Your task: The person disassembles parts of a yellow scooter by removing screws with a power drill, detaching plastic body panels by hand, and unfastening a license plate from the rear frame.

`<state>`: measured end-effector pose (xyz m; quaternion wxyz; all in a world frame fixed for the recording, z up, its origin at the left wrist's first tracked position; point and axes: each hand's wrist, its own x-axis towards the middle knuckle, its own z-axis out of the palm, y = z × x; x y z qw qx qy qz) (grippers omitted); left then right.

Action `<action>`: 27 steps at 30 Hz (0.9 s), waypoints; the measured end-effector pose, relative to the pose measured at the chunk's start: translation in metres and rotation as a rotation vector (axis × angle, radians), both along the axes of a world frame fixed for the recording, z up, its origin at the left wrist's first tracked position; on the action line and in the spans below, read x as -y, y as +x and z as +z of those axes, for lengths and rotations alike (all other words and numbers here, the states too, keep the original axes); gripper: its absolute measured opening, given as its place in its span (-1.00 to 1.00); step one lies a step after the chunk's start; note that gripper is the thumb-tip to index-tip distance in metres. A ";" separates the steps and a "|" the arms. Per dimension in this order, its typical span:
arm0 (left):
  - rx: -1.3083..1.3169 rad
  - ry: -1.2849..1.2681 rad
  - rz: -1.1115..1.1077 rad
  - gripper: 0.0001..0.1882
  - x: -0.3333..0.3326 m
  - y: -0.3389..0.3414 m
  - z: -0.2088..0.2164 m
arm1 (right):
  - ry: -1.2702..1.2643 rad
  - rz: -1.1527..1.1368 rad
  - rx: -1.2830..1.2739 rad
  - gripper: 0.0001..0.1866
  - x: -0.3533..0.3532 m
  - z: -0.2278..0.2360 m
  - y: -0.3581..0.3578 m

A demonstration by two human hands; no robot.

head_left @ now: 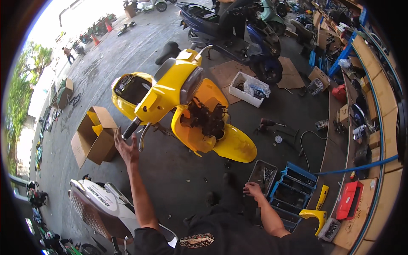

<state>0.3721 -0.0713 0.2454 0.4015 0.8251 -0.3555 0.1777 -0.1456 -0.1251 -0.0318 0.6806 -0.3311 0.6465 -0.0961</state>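
One yellow scooter (163,97), its front opened up, stands centrally. At its black handlebar grip (132,128) is the left hand (126,148), fingers spread wide; contact is unclear. On the scooter's near right side, the right hand (253,190), narrowly curled, is at a parts tray (259,168); whether it holds anything, I cannot tell.

One wide fisheye view looks down and ahead from the person's head, close above the shirt (231,236) at the lower edge, the yellow scooter (165,98) a little farther off mid-frame; the glaring upper left probably reaches outdoors.
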 end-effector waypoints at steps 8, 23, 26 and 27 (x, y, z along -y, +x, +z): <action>-0.011 0.596 -0.014 -0.23 0.009 0.099 -0.017 | 0.111 -0.114 -0.034 -0.78 0.019 -0.034 0.008; -0.166 0.481 0.025 -0.16 0.046 0.078 -0.036 | 0.183 -0.619 -0.195 -0.78 0.012 0.008 -0.072; -0.151 0.509 0.077 -0.12 0.043 0.085 -0.038 | 0.172 -0.460 -0.261 -0.74 0.049 -0.004 -0.091; -0.130 0.493 0.062 -0.11 0.043 0.083 -0.036 | 0.112 -0.385 -0.312 -0.75 0.067 -0.006 -0.095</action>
